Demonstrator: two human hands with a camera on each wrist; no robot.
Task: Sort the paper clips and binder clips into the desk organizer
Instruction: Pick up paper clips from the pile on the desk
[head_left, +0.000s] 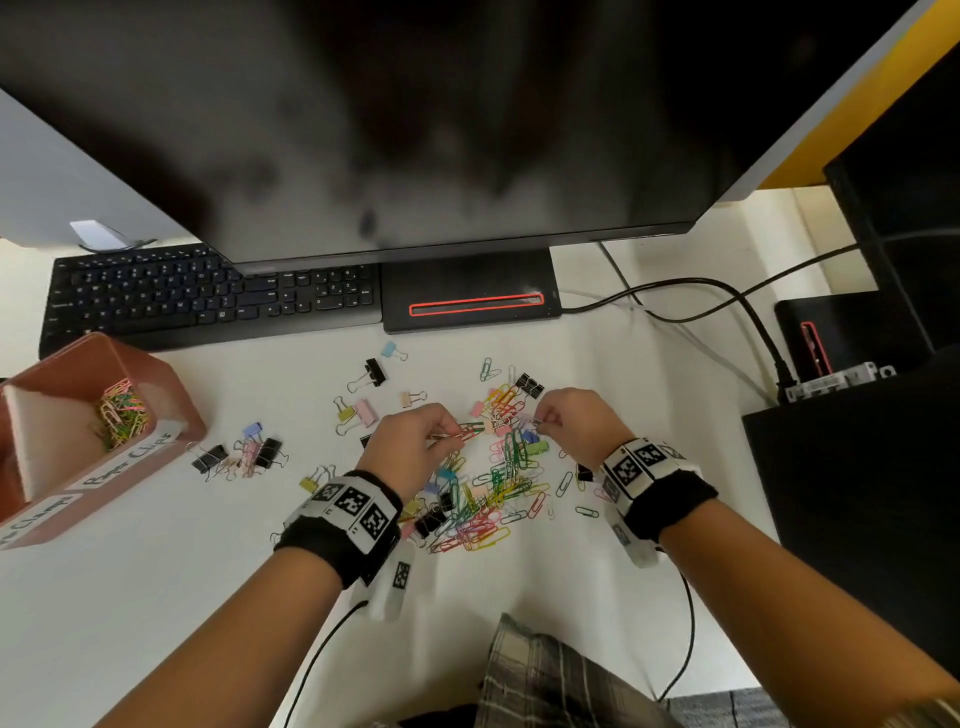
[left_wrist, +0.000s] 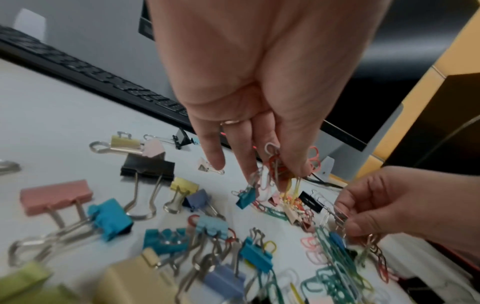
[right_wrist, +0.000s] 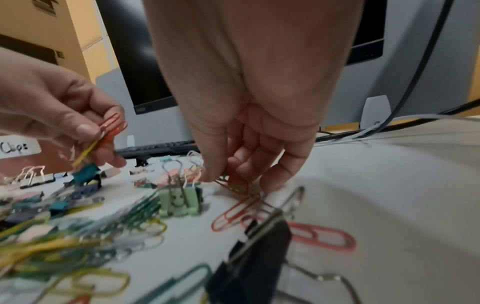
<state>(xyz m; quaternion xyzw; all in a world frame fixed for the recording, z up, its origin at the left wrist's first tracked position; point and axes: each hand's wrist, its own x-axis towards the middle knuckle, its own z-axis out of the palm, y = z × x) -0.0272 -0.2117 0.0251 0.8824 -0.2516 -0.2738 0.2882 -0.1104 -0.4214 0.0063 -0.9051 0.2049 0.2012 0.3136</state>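
Many paper clips (head_left: 493, 499) and binder clips (head_left: 262, 452) are mixed on the table (head_left: 156, 597); some paper clips already lie in the desk organizer (head_left: 171, 395). A bundle of paper clips (head_left: 470, 431) is pinched by the left hand (head_left: 410, 441), a few more by the right hand (head_left: 576, 421). Tangled clips could be dragged along or dropped on the way.

Even, soft light falls on the white desk (head_left: 597, 597) before me; under my wrists the shadows are faint. Above my hands the dark monitor (head_left: 415, 130) shows smeared, blurry reflections. Straight lines bow toward the head view's edges. In both wrist views the clips nearest the camera (right_wrist: 64, 257) are blurred, and my palms fill the top.
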